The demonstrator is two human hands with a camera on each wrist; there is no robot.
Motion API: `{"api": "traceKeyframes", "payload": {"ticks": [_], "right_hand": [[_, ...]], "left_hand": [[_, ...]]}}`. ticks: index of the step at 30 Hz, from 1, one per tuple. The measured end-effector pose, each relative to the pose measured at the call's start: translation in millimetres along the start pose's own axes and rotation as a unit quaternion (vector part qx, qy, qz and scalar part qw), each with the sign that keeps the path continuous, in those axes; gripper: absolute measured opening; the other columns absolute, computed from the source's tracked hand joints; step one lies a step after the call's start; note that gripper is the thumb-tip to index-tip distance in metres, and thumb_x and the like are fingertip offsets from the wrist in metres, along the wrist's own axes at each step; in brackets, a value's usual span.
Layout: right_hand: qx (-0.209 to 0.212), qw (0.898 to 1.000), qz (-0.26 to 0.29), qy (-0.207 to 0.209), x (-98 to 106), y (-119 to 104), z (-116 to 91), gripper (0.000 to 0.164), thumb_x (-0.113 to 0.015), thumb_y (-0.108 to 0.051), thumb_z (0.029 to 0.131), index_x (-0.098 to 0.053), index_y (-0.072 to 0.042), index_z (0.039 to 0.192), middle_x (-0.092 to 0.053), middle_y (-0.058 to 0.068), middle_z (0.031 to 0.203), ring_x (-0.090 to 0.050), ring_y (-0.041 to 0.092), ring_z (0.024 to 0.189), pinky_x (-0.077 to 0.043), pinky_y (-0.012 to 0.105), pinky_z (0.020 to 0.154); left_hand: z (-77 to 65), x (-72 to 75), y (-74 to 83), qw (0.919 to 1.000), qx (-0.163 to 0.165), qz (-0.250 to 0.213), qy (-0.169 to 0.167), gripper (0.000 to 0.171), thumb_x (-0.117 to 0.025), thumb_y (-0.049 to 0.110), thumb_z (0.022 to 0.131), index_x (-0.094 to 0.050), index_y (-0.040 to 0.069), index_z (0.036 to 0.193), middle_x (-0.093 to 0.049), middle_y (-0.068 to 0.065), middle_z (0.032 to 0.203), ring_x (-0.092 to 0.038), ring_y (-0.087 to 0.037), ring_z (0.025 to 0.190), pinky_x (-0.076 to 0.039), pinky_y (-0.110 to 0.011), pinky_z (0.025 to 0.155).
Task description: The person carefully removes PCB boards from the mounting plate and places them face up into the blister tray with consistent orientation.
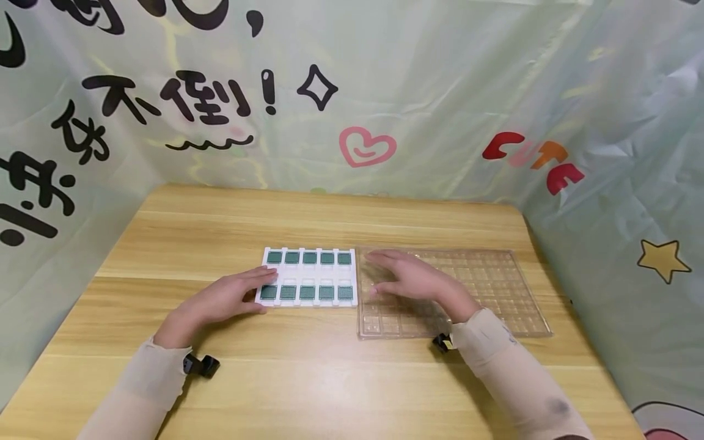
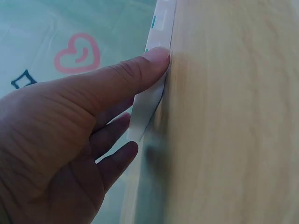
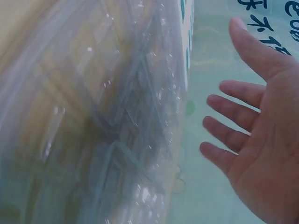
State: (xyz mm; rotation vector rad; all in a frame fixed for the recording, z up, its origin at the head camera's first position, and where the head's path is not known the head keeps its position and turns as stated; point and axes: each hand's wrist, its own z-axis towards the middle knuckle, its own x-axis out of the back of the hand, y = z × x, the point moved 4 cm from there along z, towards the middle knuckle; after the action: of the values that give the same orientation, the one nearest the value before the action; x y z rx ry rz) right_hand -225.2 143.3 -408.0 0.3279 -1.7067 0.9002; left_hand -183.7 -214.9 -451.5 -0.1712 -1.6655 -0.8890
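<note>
A white rectangular tray [image 1: 306,274] lies mid-table with two rows of small green grid-patterned squares, which look like chips [image 1: 310,258]. At its left end my left hand [image 1: 222,297] holds the tray, fingers over the left edge and thumb against the near corner. In the left wrist view the thumb [image 2: 128,72] touches the side of the white tray [image 2: 149,102]; some fingertips are hidden behind it. My right hand [image 1: 415,280] hovers above a clear plastic compartment tray [image 1: 379,327], fingers spread and nothing held. The right wrist view shows this hand [image 3: 261,135] apart from the clear tray [image 3: 117,121].
Both trays lie side by side on a wooden table [image 1: 308,379], their near ends meeting or almost meeting. A printed fabric backdrop [image 1: 429,110] hangs behind the table and along its sides. Each wrist carries a small black camera [image 1: 203,365].
</note>
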Motion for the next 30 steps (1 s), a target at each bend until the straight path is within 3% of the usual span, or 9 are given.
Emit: {"api": "traceKeyframes", "payload": {"ticks": [8, 16, 30], "right_hand": [[-0.027, 0.998, 0.038, 0.029, -2.1, -1.3, 27.0, 0.064, -0.066, -0.041, 0.093, -0.046, -0.01, 0.146, -0.047, 0.011, 0.146, -0.042, 0.029, 0.135, -0.033, 0.046, 0.111], [-0.028, 0.999, 0.025, 0.033, -9.7, -4.7, 49.1, 0.063, -0.063, -0.047, 0.094, -0.05, -0.01, 0.143, -0.052, 0.007, 0.143, -0.046, 0.024, 0.132, -0.036, 0.041, 0.11], [-0.017, 0.999, 0.0, 0.045, -18.0, -9.6, 68.8, 0.051, -0.065, -0.037, 0.095, -0.057, -0.009, 0.137, -0.058, 0.006, 0.136, -0.051, 0.022, 0.128, -0.039, 0.038, 0.108]], "left_hand": [[1.5, 0.0, -1.8, 0.9999, -0.009, -0.012, 0.008, 0.068, -0.076, 0.028, 0.087, -0.048, 0.004, 0.144, -0.042, -0.011, 0.151, -0.034, -0.035, 0.139, -0.032, -0.053, 0.11], [2.7, -1.6, -2.5, 0.9995, -0.007, -0.026, 0.018, 0.068, -0.079, 0.025, 0.084, -0.051, 0.002, 0.141, -0.045, -0.01, 0.148, -0.034, -0.036, 0.139, -0.03, -0.054, 0.111], [2.9, -8.3, -12.7, 0.9951, -0.029, -0.069, 0.065, 0.07, -0.084, 0.032, 0.077, -0.058, 0.003, 0.136, -0.051, -0.011, 0.143, -0.038, -0.037, 0.135, -0.03, -0.056, 0.109]]}}
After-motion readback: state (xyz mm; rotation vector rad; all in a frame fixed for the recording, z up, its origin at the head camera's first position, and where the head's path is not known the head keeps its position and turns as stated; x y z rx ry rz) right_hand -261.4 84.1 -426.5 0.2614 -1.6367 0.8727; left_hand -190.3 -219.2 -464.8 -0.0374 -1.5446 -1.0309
